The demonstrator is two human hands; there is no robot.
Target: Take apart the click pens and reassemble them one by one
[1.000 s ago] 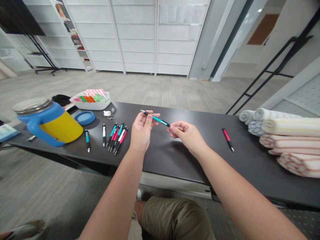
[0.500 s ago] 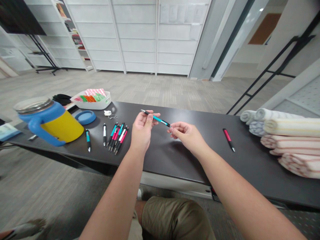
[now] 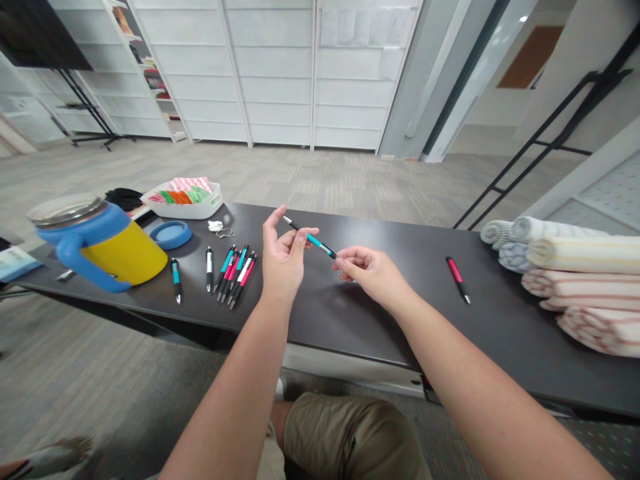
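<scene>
Teal pen (image 3: pixel 321 246): is being held above the surface (image 3: pixel 340 320), toward its far edge; handling is seemingly underway.
Right hand (image 3: pixel 369 270): fingers are pinching its near end.
Left hand (image 3: pixel 283 262): index is spreading; thumb is hiding part of the pen, gripping I cannot tell.
Bunched pens (image 3: pixel 232 271): are lying untouched toward the near edge.
Red pen (image 3: pixel 455 271): likewise, toward the cut-off right edge.

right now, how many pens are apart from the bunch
4: teal pen in right hand, second teal pen by mug, white pen left of bunch, red pen near rolled towels; others may be hidden.
</scene>
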